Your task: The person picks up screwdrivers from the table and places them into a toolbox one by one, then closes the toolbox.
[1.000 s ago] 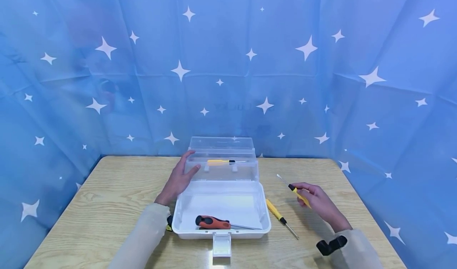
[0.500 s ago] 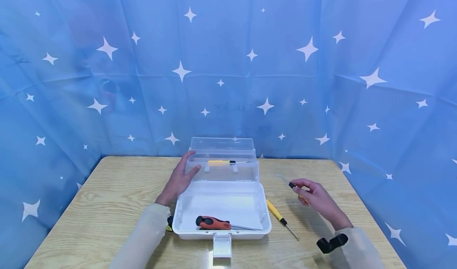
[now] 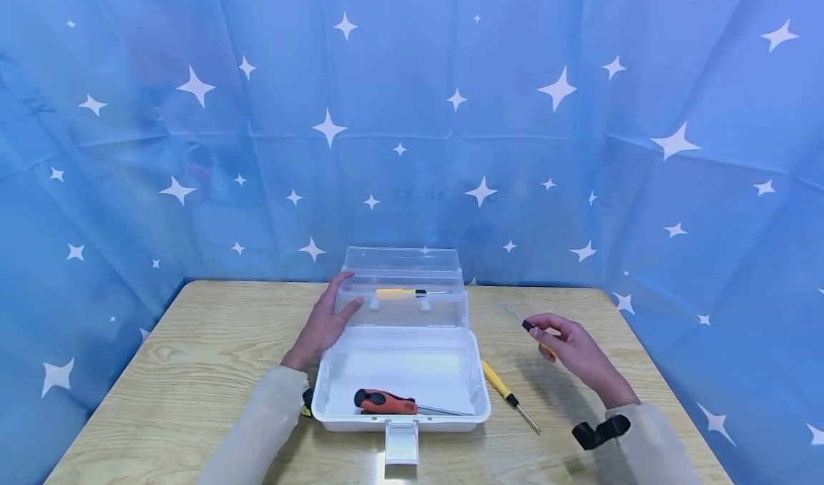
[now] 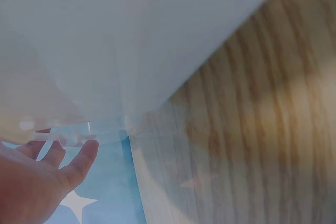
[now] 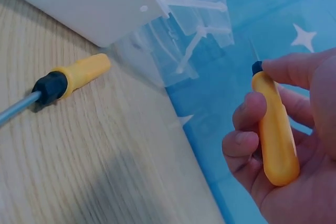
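Observation:
A white toolbox (image 3: 479,378) stands with its clear lid (image 3: 402,257) raised at the back. My left hand (image 3: 322,327) holds the lid's left edge, thumb in front and fingers behind; in the left wrist view the thumb (image 4: 84,161) meets the clear plastic. To the right, above the table, my right hand (image 3: 576,353) grips a yellow screwdriver (image 5: 275,129) by its handle, its thin shaft pointing up and away. Inside the box lies a red-and-black screwdriver (image 3: 389,402). Another yellow screwdriver (image 3: 400,292) sits in the clear upper section.
Right of the box, a third yellow screwdriver (image 3: 498,381) lies on the wooden table (image 3: 212,356). The box's white latch (image 3: 402,442) hangs down in front. Part of a black-and-yellow object (image 3: 307,403) shows at the box's left. A blue starred curtain (image 3: 412,113) hangs behind.
My right fingers have shifted along the yellow screwdriver, covering more of its handle in the head view, and the hand has risen slightly. The left hand keeps its hold on the lid.

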A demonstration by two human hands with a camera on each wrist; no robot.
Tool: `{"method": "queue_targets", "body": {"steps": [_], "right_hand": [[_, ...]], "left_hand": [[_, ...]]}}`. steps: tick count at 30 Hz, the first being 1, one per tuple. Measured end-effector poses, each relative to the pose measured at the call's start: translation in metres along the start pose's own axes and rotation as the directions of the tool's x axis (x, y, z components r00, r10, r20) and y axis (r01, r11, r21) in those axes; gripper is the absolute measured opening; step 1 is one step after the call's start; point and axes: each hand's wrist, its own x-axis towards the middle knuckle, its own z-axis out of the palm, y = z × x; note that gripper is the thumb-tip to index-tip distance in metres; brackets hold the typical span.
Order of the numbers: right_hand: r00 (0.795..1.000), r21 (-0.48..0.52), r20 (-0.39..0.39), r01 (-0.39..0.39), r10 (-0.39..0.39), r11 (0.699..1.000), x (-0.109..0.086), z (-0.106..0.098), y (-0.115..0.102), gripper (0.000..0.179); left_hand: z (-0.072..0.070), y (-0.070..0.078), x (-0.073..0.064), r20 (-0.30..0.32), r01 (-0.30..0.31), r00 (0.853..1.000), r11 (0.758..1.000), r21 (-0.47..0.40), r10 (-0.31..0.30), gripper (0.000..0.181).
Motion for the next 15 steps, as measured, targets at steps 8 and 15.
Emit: {"method": "queue_targets", "body": {"steps": [8, 15], "right_hand": [[0.999, -0.010, -0.005, 0.043, -0.043, 0.999, 0.0031, -0.0019, -0.0038, 0.033], [0.998, -0.034, -0.003, 0.070, -0.070, 0.997, 0.0047, -0.0058, -0.0087, 0.033]], "left_hand": [[0.0001, -0.0003, 0.0008, 0.003, 0.003, 1.000, 1.000, 0.011, -0.003, 0.064], [0.0001, 0.0004, -0.0002, -0.001, 0.002, 1.000, 1.000, 0.009, -0.002, 0.064]]}}
